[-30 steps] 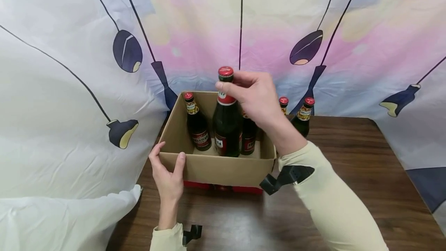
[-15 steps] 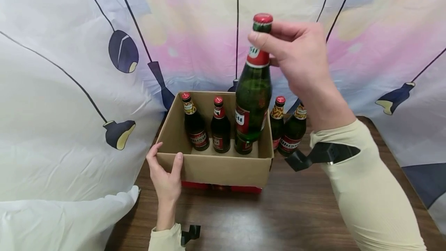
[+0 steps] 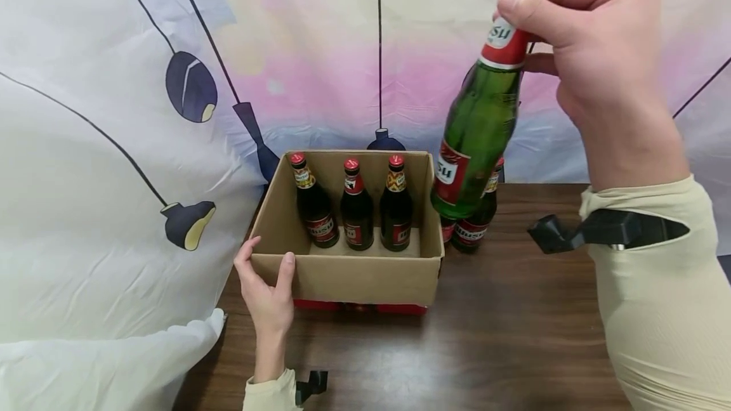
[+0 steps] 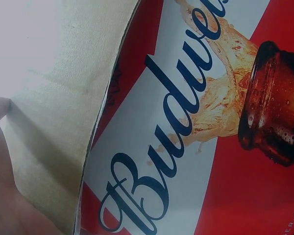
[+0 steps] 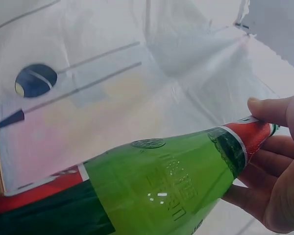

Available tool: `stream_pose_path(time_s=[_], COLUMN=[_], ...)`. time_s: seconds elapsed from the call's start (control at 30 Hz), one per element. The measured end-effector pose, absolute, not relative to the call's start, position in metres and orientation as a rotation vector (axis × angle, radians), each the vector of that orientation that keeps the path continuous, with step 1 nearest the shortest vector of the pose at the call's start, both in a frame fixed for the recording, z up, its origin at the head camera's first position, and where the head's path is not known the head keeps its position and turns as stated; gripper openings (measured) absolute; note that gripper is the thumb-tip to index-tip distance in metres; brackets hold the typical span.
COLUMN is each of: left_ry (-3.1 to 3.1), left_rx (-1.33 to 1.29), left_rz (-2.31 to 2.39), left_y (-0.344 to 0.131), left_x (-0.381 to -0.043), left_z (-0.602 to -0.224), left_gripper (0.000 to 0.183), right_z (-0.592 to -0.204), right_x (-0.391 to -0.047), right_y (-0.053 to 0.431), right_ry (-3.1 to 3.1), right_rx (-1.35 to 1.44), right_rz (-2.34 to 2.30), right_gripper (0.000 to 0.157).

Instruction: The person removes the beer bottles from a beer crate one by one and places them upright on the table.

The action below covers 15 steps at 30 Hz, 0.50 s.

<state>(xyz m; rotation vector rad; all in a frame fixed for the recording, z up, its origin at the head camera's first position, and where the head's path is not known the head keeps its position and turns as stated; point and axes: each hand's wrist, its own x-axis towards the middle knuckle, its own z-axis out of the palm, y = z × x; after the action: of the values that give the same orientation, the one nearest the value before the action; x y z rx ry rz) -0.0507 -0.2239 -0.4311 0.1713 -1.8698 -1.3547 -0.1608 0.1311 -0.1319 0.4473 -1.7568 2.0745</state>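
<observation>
My right hand (image 3: 605,49) holds a green beer bottle (image 3: 482,116) by its neck, thumb and fingers below the red cap. The bottle hangs tilted in the air, up and right of a cardboard box (image 3: 360,278), its base toward the box. In the right wrist view the bottle (image 5: 147,181) fills the lower middle, with the thumb and fingers round its neck. My left hand (image 3: 268,300) grips the box's front left corner, thumb at the front rim. Inside the box stand three dark beer bottles (image 3: 356,211) with red caps.
Two more beer bottles (image 3: 474,227) stand right of the box, partly hidden behind the held one. A red and white printed side (image 4: 186,147) shows under the box's folded flap (image 4: 54,98). The brown wooden table (image 3: 514,316) meets a patterned cloth (image 3: 320,68) behind.
My right hand has lifted the green bottle out of the box and carried it up and to the right, and it tilts now. The left hand stays at the box corner.
</observation>
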Motion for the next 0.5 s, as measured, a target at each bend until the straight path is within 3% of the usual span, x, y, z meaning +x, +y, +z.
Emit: stream_pose_path(time_s=[0.5], left_ry=[-1.86], left_rx=[0.191], left_rz=[-1.345], left_y=[-0.23], left_x=[-0.048], left_z=[-0.432], left_gripper=[0.062], right_z=[-0.216], right_x=[-0.159], right_y=[0.196], right_ry=[-2.08], right_rx=[0.053], right_rz=[1.946], right_gripper=[0.033])
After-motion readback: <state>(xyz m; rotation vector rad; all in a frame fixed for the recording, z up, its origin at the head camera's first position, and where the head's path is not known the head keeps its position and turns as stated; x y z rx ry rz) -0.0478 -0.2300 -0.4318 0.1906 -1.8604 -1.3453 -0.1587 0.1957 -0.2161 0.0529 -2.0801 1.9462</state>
